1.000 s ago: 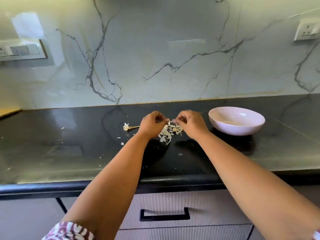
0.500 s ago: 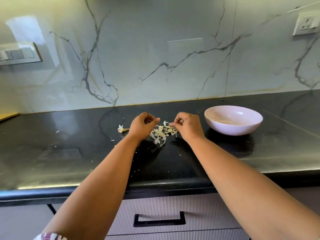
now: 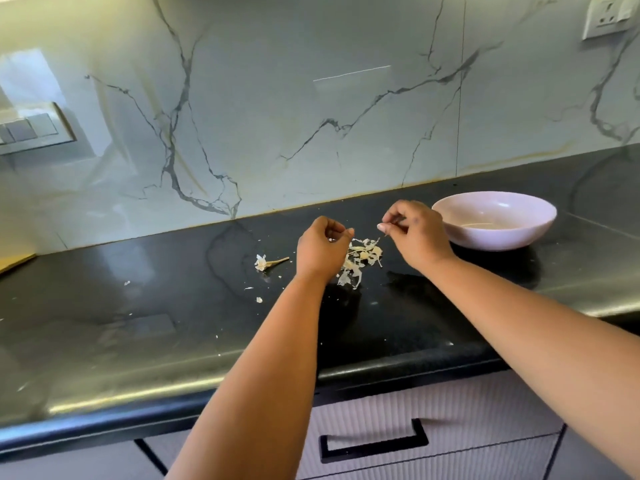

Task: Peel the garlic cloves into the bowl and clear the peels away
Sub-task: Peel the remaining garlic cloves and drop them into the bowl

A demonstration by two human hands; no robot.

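Two hands curled over peel pile (image 3: 360, 261) | left hand (image 3: 322, 247), right hand (image 3: 415, 233): contents unclear | pile runs near-left to far-right.

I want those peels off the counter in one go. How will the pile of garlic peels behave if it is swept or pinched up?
The pile of garlic peels looks thin, curled and papery, so probably very light and floppy. Flakes already lie scattered on the black counter, so a sweep would likely shed bits. Loose pieces suggest a pinch lifts only some.
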